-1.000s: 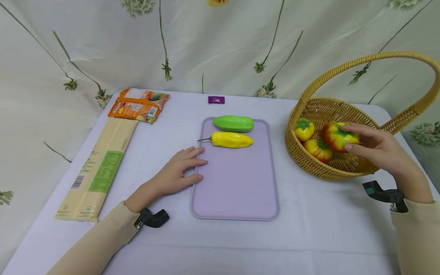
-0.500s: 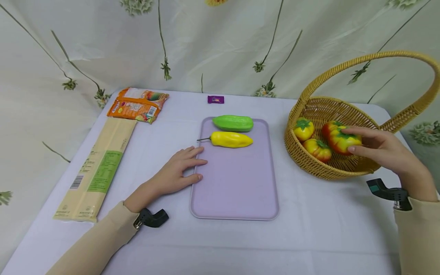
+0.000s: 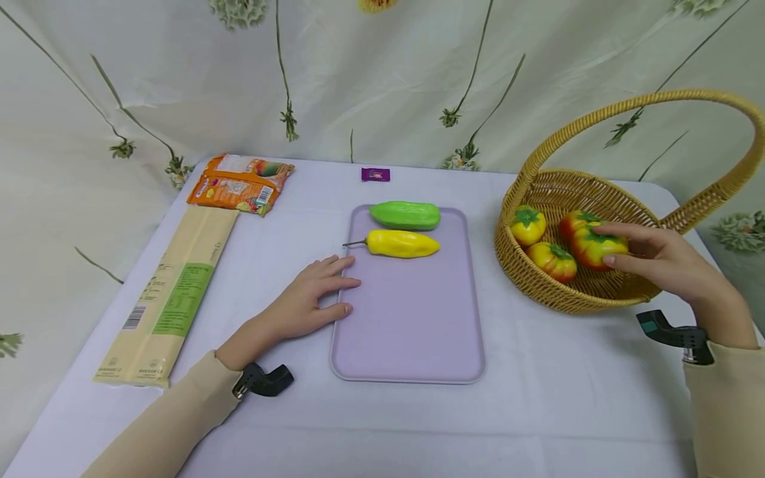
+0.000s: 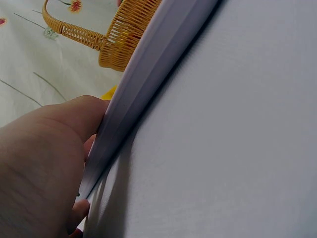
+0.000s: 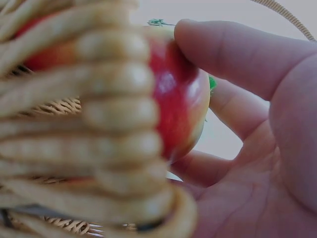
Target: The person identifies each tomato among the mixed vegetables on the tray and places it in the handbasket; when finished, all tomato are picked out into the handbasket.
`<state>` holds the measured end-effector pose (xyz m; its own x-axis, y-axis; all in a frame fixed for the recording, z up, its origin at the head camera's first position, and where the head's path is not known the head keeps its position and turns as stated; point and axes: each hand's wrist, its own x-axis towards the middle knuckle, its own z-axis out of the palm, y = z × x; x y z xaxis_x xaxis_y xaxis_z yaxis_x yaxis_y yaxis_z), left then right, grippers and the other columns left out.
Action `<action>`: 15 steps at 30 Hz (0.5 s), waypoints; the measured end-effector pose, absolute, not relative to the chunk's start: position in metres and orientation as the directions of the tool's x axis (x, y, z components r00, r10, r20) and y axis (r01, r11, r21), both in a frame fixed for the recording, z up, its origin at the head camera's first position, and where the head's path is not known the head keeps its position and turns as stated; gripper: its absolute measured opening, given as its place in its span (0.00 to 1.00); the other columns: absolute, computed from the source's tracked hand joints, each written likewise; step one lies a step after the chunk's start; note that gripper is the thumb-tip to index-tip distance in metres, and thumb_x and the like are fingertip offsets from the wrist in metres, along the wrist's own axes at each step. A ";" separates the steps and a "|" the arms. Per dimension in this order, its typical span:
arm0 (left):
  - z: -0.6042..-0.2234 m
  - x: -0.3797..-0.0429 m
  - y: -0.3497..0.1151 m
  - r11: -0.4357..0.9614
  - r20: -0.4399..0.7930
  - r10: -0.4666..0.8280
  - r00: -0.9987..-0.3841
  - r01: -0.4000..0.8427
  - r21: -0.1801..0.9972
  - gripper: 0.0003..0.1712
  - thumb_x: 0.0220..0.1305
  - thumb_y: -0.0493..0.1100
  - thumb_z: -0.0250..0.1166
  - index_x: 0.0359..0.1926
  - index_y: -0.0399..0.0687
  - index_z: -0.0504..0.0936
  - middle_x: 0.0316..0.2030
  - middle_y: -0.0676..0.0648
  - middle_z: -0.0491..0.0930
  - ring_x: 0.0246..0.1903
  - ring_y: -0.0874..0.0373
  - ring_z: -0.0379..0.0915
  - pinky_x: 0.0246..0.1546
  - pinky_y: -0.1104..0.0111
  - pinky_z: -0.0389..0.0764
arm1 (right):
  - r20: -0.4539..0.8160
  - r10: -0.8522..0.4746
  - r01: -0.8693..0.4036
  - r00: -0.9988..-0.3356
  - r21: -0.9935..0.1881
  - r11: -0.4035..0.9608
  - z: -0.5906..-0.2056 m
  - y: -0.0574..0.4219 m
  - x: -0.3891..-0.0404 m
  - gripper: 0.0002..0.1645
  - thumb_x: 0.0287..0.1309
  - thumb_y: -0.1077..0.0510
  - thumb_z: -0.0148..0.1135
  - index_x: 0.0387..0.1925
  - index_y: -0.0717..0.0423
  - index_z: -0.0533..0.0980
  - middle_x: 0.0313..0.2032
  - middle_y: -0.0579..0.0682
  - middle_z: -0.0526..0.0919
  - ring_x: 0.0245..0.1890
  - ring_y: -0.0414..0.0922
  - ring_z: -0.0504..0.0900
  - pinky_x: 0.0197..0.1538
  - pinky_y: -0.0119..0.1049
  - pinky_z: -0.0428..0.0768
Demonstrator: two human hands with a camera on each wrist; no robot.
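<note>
In the head view my right hand [image 3: 675,265] reaches into the wicker basket [image 3: 556,300] and grips a red-and-yellow tomato [image 3: 597,249] with a green leafy top. The right wrist view shows thumb and fingers around this tomato [image 5: 181,99], partly hidden by the basket rim [image 5: 119,114]. Several similar tomatoes lie in the basket: a yellow one [image 3: 528,226], a yellow-red one [image 3: 551,263], and a redder one [image 3: 574,222] behind the held one. My left hand [image 3: 307,299] lies with extended fingers touching the left edge of a lilac tray [image 3: 412,332].
A green cucumber-like vegetable [image 3: 405,215] and a yellow pepper [image 3: 403,243] lie on the tray. Behind it is a small purple packet [image 3: 375,174]. An orange bag [image 3: 239,184] and a long beige package [image 3: 170,292] lie at left. The basket's tall handle [image 3: 645,101] arches over it.
My right hand has shifted slightly right and nearer with the held tomato, uncovering more of the redder one behind it. Over the last half second it barely moves. The left hand stays still.
</note>
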<state>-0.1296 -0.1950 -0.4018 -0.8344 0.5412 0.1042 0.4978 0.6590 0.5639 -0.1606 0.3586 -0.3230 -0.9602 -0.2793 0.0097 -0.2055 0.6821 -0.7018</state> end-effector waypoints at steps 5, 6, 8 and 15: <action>-0.402 -0.129 -0.195 0.662 0.100 0.540 -0.835 0.495 0.563 0.25 0.64 0.46 0.68 0.62 0.45 0.82 0.75 0.38 0.65 0.77 0.32 0.53 0.76 0.35 0.50 | -0.008 -0.254 -0.181 -0.967 -0.681 0.710 -0.324 0.358 -0.161 0.28 0.67 0.64 0.64 0.67 0.49 0.75 0.54 0.17 0.64 0.45 0.17 0.70 0.42 0.11 0.74; -0.402 -0.129 -0.195 0.663 0.099 0.540 -0.836 0.495 0.562 0.25 0.65 0.46 0.68 0.62 0.45 0.82 0.75 0.38 0.65 0.77 0.32 0.53 0.76 0.35 0.51 | -0.011 -0.249 -0.176 -0.968 -0.678 0.713 -0.324 0.358 -0.161 0.28 0.67 0.63 0.64 0.67 0.49 0.75 0.54 0.18 0.64 0.45 0.17 0.70 0.42 0.11 0.73; -0.402 -0.129 -0.195 0.664 0.099 0.540 -0.836 0.495 0.560 0.25 0.65 0.46 0.68 0.62 0.45 0.82 0.75 0.38 0.65 0.77 0.32 0.53 0.76 0.35 0.51 | -0.021 -0.241 -0.164 -0.970 -0.675 0.720 -0.324 0.358 -0.161 0.28 0.67 0.62 0.64 0.68 0.49 0.75 0.54 0.19 0.64 0.45 0.17 0.70 0.42 0.10 0.73; -0.401 -0.129 -0.195 0.661 0.108 0.541 -0.834 0.501 0.559 0.25 0.64 0.45 0.68 0.61 0.45 0.83 0.75 0.38 0.66 0.76 0.32 0.54 0.76 0.35 0.51 | -0.061 -0.209 -0.123 -0.976 -0.642 0.757 -0.325 0.357 -0.165 0.29 0.69 0.59 0.63 0.69 0.49 0.73 0.63 0.52 0.69 0.43 0.19 0.67 0.41 0.11 0.73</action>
<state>-0.1291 -0.1947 -0.4013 -0.8341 0.5410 0.1076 0.5007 0.6606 0.5594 -0.1646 0.3570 -0.3250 -0.9760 -0.2093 -0.0605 -0.1225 0.7570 -0.6418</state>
